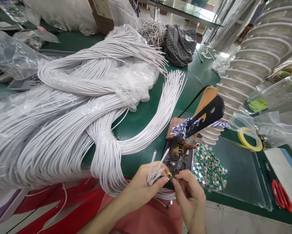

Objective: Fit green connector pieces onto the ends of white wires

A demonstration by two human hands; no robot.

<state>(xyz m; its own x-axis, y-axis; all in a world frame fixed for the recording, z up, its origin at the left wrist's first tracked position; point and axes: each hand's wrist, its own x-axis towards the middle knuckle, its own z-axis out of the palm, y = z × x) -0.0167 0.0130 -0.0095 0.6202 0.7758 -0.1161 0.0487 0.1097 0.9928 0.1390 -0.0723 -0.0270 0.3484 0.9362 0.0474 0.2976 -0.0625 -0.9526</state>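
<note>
My left hand [148,178] is closed around several white cables [156,174], whose cut ends stick up between thumb and fingers. At its thumb tip is a tiny yellow and dark piece [169,175], too small to make out fully. My right hand [188,191] meets it there, thumb and forefinger pinched together; what lies between them is hidden. Below the hands hangs a cable end with a small green board and metal plug [169,204]. Just right of my hands, many small green circuit boards with metal plugs [210,167] lie heaped in a tray [245,175].
Large bundles of white cable [62,139] cover the left of the green table [136,165]. Behind my hands stands a soldering fixture with a black bracket [204,113] and a brick-like block [173,126]. A ribbed duct [253,61], yellow tape [249,139] and red-handled scissors [281,193] are at right.
</note>
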